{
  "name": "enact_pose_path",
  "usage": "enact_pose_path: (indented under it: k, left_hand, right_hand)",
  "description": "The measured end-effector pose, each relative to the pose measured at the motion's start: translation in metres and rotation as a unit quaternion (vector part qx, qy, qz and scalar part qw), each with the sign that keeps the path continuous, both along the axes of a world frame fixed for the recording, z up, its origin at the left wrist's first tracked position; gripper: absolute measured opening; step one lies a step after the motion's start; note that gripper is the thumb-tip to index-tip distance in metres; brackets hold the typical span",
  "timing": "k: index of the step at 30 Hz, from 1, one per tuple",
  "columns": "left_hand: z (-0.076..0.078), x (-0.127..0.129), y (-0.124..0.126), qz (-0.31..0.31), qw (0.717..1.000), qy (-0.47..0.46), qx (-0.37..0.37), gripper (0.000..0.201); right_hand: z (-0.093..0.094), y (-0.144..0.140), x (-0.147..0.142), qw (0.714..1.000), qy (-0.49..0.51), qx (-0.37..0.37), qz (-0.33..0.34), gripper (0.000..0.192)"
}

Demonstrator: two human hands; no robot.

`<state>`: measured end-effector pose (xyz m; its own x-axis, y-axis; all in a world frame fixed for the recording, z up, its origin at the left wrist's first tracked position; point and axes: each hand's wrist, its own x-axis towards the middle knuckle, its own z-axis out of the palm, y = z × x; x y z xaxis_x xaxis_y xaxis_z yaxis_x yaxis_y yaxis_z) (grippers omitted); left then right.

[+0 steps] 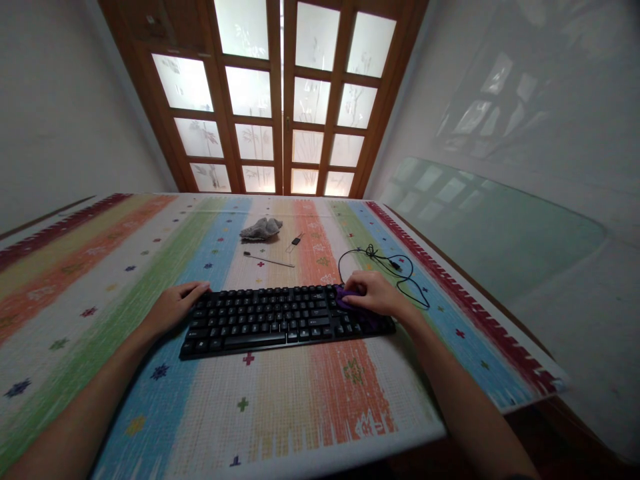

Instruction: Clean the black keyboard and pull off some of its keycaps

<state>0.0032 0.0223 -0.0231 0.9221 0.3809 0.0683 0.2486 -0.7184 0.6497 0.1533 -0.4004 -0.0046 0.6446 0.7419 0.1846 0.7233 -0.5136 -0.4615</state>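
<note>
One black keyboard (285, 320): left hand (173, 308) fingers loosely open at its end, right hand (375, 295) fingers pressing one purple cloth (345, 297).

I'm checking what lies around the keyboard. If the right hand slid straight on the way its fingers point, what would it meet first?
The right hand lies on the keyboard's right end over something purple, fingers pointing left. Going on, it would likely sweep along the key rows; nothing else stands there.

My two arms are bare all the way up. I have no sleeves on them. My left hand (173, 308) and my right hand (377, 295) have no gloves, no rings and no watch. My fingers are bare too.
</note>
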Motion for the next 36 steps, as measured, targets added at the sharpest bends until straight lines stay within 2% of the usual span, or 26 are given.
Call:
enact_pose_path:
  k: [4,10,15,22,26,36]
  left_hand:
    - [0.000,0.000,0.000,0.001,1.000,-0.004,-0.002,0.052]
    - [0.000,0.001,0.000,0.005,1.000,-0.006,-0.007,0.050]
    - [-0.002,0.001,0.001,0.005,1.000,-0.007,-0.009,0.050]
    - [-0.002,0.001,0.001,0.007,1.000,-0.003,-0.007,0.050]
    - [-0.001,0.001,0.001,0.003,1.000,-0.006,-0.007,0.050]
    - [0.002,0.000,-0.002,-0.002,1.000,0.005,0.009,0.056]
  right_hand:
    - [0.001,-0.004,0.000,0.999,0.005,-0.028,0.023,0.008]
    - [-0.004,-0.002,-0.001,0.998,-0.045,-0.023,0.030,0.007]
    - [-0.006,-0.003,-0.003,0.997,-0.071,-0.023,0.012,0.007]
    - [-0.006,-0.005,0.000,0.996,-0.067,0.034,-0.045,0.009]
    - [-0.010,-0.003,0.002,0.998,-0.058,0.008,-0.022,0.009]
    - [-0.012,0.005,-0.007,0.984,-0.151,-0.058,-0.069,0.003]
